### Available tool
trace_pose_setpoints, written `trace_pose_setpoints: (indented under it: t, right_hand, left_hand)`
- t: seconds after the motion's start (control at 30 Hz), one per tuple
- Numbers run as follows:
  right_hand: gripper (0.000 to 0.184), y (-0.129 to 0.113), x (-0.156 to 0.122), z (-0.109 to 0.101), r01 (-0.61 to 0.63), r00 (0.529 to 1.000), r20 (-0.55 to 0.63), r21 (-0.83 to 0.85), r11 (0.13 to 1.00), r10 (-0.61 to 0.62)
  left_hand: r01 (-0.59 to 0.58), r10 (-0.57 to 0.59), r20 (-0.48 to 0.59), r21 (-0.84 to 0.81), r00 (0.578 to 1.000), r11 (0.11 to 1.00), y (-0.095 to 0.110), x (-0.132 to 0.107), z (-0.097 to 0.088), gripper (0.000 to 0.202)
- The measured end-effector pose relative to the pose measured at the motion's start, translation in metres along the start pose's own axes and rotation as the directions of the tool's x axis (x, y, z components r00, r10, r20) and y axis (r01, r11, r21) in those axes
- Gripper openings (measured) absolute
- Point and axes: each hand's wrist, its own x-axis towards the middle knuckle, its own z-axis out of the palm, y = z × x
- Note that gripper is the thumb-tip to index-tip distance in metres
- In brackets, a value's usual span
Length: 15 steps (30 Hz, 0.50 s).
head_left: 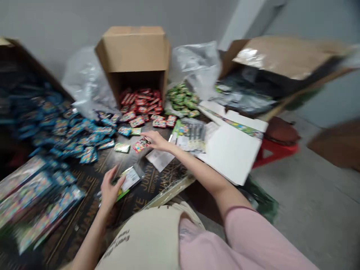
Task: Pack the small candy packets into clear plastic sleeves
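My left hand (109,190) rests on a clear flat bag (128,180) with a green-edged card inside, fingers curled round its near end on the dark board (84,221). My right hand (156,141) reaches forward over the board and pinches a small red packet (140,144). Just beyond lie more red packets (142,107) spilling from a tipped cardboard box (133,52). A lone pale green packet (122,147) lies left of the right hand. The whole view is smeared by motion.
Blue packets (73,131) heap on the left, green packets (182,99) behind right. Filled clear bags (30,202) lie at the near left. A white flat carton (233,150), printed cards (191,137), plastic sacks (84,82), an open box (281,63), a red stool (274,150).
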Motion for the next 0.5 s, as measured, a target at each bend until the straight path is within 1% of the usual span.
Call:
trace_pose_setpoints:
  t: [0.03,0.07,0.1,0.13,0.17,0.2,0.23,0.3,0.37,0.4,0.43,0.47,0.5]
  right_hand:
    - [0.065,-0.011,-0.002,0.005,0.153,0.986,0.052,0.083,0.985,-0.158]
    - [0.063,-0.022,-0.005,0.009,0.260,0.956,0.102,0.144,0.955,-0.276]
    - [0.060,-0.032,-0.009,0.012,0.340,0.916,0.151,0.198,0.919,-0.371]
    - [0.057,-0.041,-0.013,0.015,0.387,0.882,0.183,0.245,0.889,-0.435]
    - [0.054,-0.048,-0.017,0.018,0.407,0.865,0.193,0.272,0.872,-0.464]
    - [0.054,-0.054,-0.021,0.021,0.406,0.867,0.178,0.289,0.867,-0.465]
    - [0.057,-0.058,-0.024,0.025,0.389,0.887,0.136,0.297,0.872,-0.442]
    - [0.074,-0.064,-0.030,0.033,0.333,0.935,0.023,0.292,0.897,-0.354]
    - [0.090,-0.068,-0.035,0.043,0.290,0.956,-0.047,0.273,0.917,-0.288]
    - [0.092,-0.070,-0.037,0.048,0.273,0.962,-0.064,0.260,0.926,-0.265]
    - [0.091,-0.071,-0.039,0.052,0.256,0.967,-0.080,0.246,0.935,-0.243]
    - [0.088,-0.072,-0.041,0.056,0.235,0.971,-0.103,0.232,0.944,-0.216]
    - [0.084,-0.071,-0.042,0.058,0.208,0.973,-0.140,0.217,0.954,-0.181]
  left_hand:
    - [0.143,-0.135,0.060,-0.177,0.989,0.974,0.010,0.003,-0.002,0.057]
    - [0.278,-0.225,0.195,-0.312,0.955,0.909,0.018,0.006,-0.003,0.053]
    - [0.393,-0.267,0.344,-0.379,0.900,0.838,0.024,0.009,-0.003,0.048]
    - [0.478,-0.300,0.437,-0.388,0.848,0.788,0.027,0.011,-0.003,0.039]
    - [0.504,-0.322,0.439,-0.402,0.839,0.764,0.029,0.012,-0.002,0.032]
    - [0.517,-0.341,0.429,-0.414,0.837,0.749,0.029,0.011,0.000,0.027]
    - [0.513,-0.362,0.385,-0.437,0.849,0.739,0.029,0.010,0.003,0.025]
    - [0.491,-0.397,0.289,-0.513,0.871,0.704,0.028,0.007,0.008,0.027]
    - [0.478,-0.418,0.245,-0.580,0.875,0.660,0.027,0.005,0.012,0.031]
    - [0.474,-0.414,0.245,-0.594,0.876,0.651,0.027,0.004,0.013,0.034]
    - [0.465,-0.395,0.255,-0.588,0.883,0.662,0.026,0.004,0.014,0.036]
    - [0.441,-0.360,0.255,-0.565,0.897,0.698,0.024,0.004,0.013,0.039]
    - [0.390,-0.309,0.239,-0.520,0.921,0.760,0.021,0.004,0.012,0.041]
